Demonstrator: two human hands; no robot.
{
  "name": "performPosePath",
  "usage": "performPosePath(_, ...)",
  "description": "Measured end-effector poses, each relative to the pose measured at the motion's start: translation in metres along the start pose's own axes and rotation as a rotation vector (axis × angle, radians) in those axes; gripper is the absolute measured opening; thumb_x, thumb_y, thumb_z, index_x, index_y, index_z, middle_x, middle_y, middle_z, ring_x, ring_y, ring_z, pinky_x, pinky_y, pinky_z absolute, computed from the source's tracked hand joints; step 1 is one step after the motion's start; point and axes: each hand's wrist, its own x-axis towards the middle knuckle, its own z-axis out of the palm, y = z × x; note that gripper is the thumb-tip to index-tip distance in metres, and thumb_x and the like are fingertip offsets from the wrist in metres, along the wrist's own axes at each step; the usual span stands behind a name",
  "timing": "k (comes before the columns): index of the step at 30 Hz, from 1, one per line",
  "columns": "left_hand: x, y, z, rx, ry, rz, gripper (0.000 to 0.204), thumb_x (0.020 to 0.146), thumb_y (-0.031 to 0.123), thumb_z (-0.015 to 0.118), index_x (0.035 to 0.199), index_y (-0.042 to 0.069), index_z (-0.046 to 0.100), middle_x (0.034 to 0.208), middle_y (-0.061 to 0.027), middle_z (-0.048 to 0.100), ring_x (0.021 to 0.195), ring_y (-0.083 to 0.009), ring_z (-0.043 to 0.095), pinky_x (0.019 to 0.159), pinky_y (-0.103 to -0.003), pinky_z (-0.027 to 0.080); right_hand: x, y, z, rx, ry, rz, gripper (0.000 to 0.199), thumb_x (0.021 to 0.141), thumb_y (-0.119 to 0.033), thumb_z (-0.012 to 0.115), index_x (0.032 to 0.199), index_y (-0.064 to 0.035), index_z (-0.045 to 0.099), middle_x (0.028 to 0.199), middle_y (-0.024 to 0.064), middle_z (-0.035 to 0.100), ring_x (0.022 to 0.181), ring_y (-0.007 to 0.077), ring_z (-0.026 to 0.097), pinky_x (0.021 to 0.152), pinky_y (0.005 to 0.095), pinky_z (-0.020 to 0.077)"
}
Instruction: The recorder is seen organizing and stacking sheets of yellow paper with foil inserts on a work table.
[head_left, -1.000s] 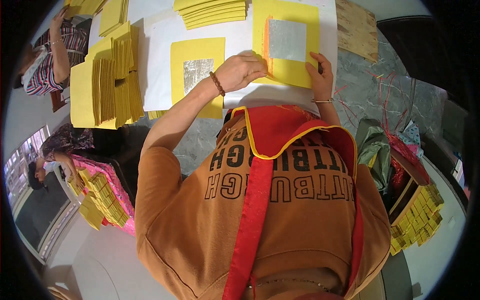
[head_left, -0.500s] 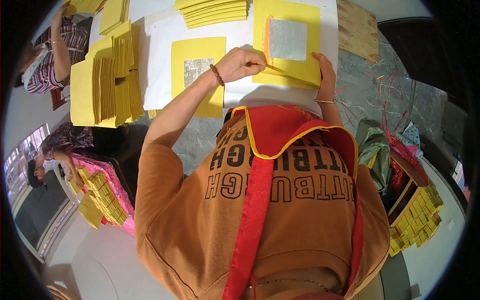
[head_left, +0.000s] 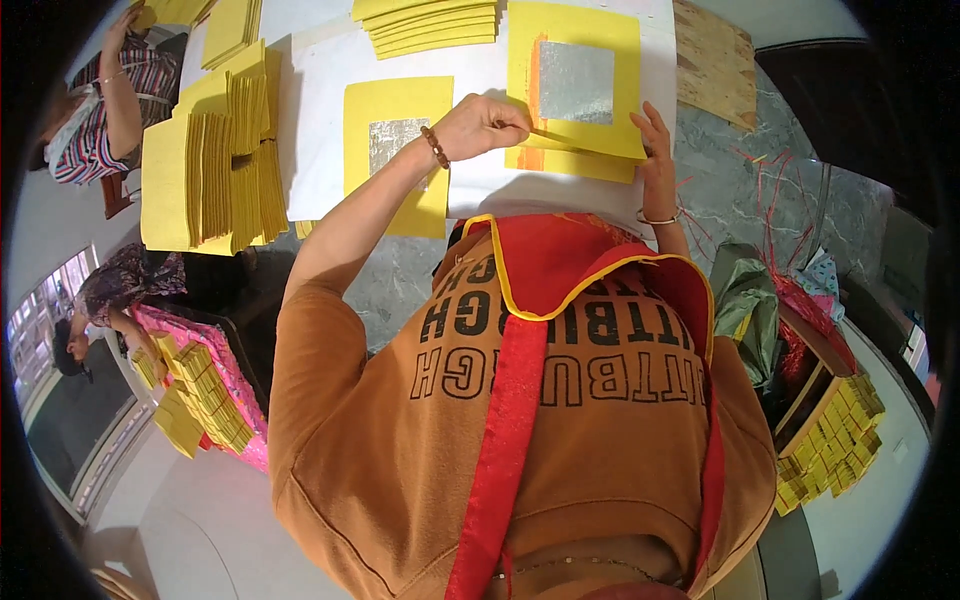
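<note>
A yellow paper sheet point(head_left: 625, 60) with a silver square point(head_left: 577, 85) and an orange strip lies on the white-covered table in front of me. Its near edge is lifted into a narrow flap, and yellow paper with more orange shows beneath it. My left hand point(head_left: 488, 124), wearing a beaded bracelet, pinches the flap at its left end. My right hand point(head_left: 656, 150), a bangle at its wrist, is at the flap's right end with fingers stretched out. Left of my left hand lies a second yellow sheet point(head_left: 430, 205) with a silver square, partly hidden by my forearm.
Fanned yellow sheets point(head_left: 432, 28) lie at the table's far side. Tall yellow paper stacks point(head_left: 190, 185) stand at left. Two other people work at left, one beside a pink-covered table point(head_left: 225, 355) with yellow bundles. Red strings point(head_left: 770, 200) hang at right above yellow bundles point(head_left: 830, 440).
My right hand has shifted slightly and its fingers have straightened. The flap has risen a little, baring more orange under it. My left hand keeps its pinch in nearly the same place.
</note>
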Motion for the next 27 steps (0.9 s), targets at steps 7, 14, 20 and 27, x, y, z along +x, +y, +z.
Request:
performPosePath(7, -0.006, 0.009, -0.001, 0.095, 0.008, 0.149, 0.026, 0.076, 0.023, 0.066, 0.096, 0.006, 0.064, 0.087, -0.0054, 0.062, 0.083, -0.0156, 0.054, 0.076, -0.030, 0.043, 0.003, 0.006, -0.002, -0.299, -0.076, -0.065, 0.034, 0.068, 0.002, 0.064, 0.100, -0.0076, 0.062, 0.133, 0.0106, 0.038, 0.118, 0.0236, 0.041, 0.096, 0.0320, 0.0349)
performPosePath(14, 0.000, -0.010, 0.008, 0.780, 0.308, 0.408, 0.048, 0.070, 0.010, 0.062, 0.117, 0.013, 0.056, 0.123, -0.0119, 0.047, 0.111, -0.0286, 0.041, 0.090, -0.040, 0.034, 0.003, 0.014, -0.004, -0.249, -0.056, -0.061, 0.027, 0.070, 0.000, 0.063, 0.096, -0.0078, 0.063, 0.131, 0.0108, 0.040, 0.117, 0.0240, 0.042, 0.096, 0.0324, 0.0347)
performPosePath(20, -0.011, -0.003, 0.012, 0.924, 0.338, 0.467, 0.060, 0.063, -0.007, 0.054, 0.119, 0.015, 0.054, 0.123, -0.0104, 0.050, 0.103, -0.0292, 0.047, 0.088, -0.038, 0.039, 0.004, -0.020, 0.001, -0.847, 0.051, -0.343, 0.030, 0.072, -0.010, 0.062, 0.102, -0.0108, 0.061, 0.130, 0.0120, 0.042, 0.115, 0.0276, 0.044, 0.093, 0.0366, 0.0330)
performPosePath(27, -0.028, -0.001, 0.025, 0.527, 0.281, 0.498, 0.018, 0.076, 0.001, 0.054, 0.094, 0.000, 0.058, 0.096, -0.0154, 0.058, 0.087, -0.0305, 0.051, 0.074, -0.038, 0.045, -0.002, -0.028, -0.008, -0.664, -0.295, -0.275, 0.026, 0.073, -0.018, 0.063, 0.099, -0.0122, 0.063, 0.099, 0.0078, 0.063, 0.097, 0.0219, 0.057, 0.082, 0.0340, 0.0383)
